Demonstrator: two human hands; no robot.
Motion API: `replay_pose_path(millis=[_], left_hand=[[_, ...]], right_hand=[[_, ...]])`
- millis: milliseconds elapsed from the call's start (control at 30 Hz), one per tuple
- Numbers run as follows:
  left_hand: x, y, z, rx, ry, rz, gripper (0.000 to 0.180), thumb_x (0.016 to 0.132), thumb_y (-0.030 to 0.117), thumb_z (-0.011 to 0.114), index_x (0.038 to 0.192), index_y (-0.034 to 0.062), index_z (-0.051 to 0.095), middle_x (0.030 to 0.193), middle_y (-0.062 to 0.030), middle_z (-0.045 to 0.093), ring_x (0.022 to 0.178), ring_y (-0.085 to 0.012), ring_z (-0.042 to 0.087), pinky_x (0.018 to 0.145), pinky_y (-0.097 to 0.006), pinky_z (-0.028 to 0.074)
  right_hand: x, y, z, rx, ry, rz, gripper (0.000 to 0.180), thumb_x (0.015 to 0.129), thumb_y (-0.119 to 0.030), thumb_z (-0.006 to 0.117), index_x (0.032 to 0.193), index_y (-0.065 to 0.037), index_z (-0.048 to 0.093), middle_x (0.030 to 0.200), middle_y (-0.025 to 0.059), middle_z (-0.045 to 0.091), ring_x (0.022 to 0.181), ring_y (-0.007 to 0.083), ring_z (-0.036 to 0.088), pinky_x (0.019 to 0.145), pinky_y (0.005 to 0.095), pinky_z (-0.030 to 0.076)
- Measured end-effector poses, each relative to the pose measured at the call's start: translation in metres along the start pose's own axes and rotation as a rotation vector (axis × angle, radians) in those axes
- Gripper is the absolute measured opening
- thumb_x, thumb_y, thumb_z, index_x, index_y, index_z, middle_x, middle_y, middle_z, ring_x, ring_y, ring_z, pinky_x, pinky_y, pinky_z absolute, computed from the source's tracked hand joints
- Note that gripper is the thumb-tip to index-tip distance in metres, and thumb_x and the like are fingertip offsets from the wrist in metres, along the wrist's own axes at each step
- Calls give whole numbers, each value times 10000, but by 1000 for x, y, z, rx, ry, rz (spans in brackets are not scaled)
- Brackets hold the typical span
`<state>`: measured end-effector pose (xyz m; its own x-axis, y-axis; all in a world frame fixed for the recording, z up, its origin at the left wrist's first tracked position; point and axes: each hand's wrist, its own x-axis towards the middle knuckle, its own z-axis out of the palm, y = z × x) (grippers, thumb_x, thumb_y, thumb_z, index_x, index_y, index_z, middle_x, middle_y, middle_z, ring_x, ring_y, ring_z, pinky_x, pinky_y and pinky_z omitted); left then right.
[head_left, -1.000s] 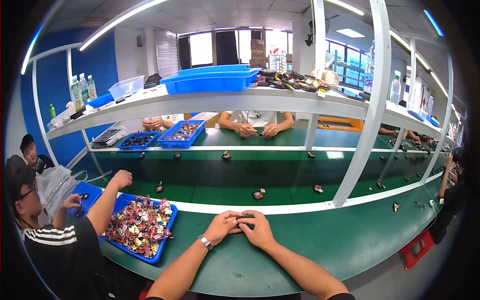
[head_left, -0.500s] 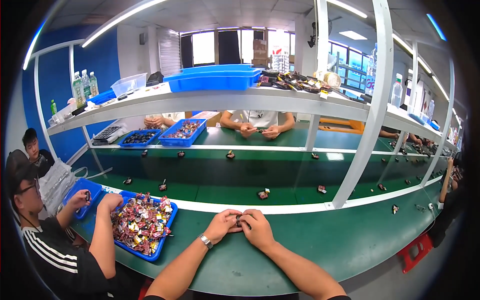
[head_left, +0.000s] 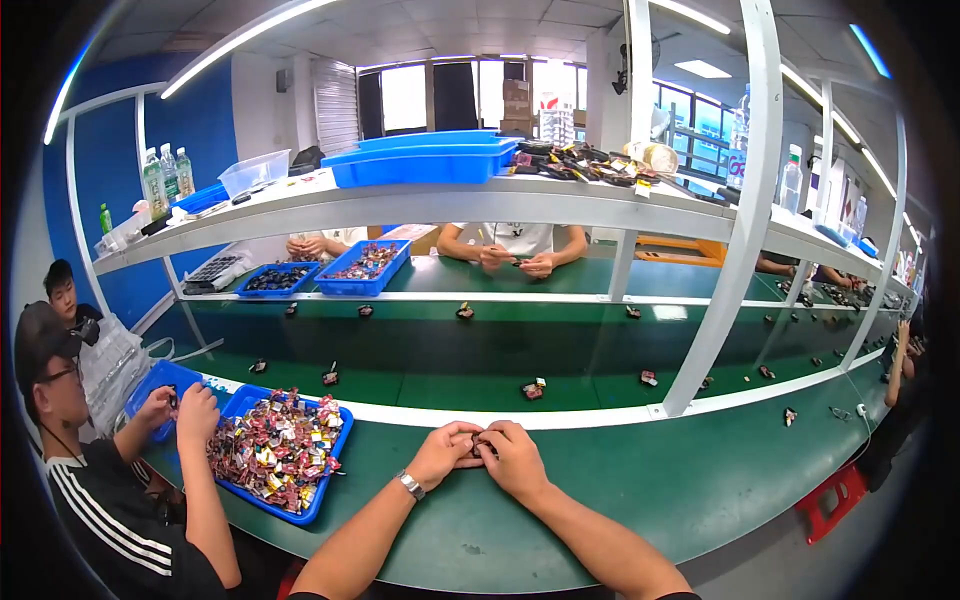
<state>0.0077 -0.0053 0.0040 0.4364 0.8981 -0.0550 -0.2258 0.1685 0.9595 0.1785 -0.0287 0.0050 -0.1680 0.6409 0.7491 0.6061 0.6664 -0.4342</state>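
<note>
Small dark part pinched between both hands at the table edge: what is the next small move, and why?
Probably finish pressing it together where it is. The left hand and right hand meet fingertip to fingertip around the small dark part, just above the green table. It is mostly hidden, so its state cannot be told; the belt beyond carries similar parts.

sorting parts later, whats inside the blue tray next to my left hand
The blue tray holds a heaped pile of small mixed-colour parts. The heap covers the tray floor, so whatever lies under the top layer cannot be seen.
</note>
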Motion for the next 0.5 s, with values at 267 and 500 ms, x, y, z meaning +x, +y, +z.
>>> replay_pose_path(millis=[267, 500], left_hand=[[-1, -1, 14, 116, 86, 45, 196, 968, 68, 534, 1151, -2, 536, 1072, -105, 652, 989, -187, 648, 817, -349, 598], [2, -8, 16, 214, 189, 88, 188, 961, 58, 535, 1136, -9, 546, 1056, -123, 670, 930, -187, 669, 703, -310, 607]], right_hand=[[-1, 0, 0, -6, 36, 9, 164, 756, -28, 721, 907, -37, 657, 959, 84, 621, 829, 249, 637, 699, 346, 547], [0, 9, -5, 350, -34, 355, 210, 809, -36, 703, 1018, -30, 680, 978, 93, 645, 795, 181, 670, 694, 299, 556]])
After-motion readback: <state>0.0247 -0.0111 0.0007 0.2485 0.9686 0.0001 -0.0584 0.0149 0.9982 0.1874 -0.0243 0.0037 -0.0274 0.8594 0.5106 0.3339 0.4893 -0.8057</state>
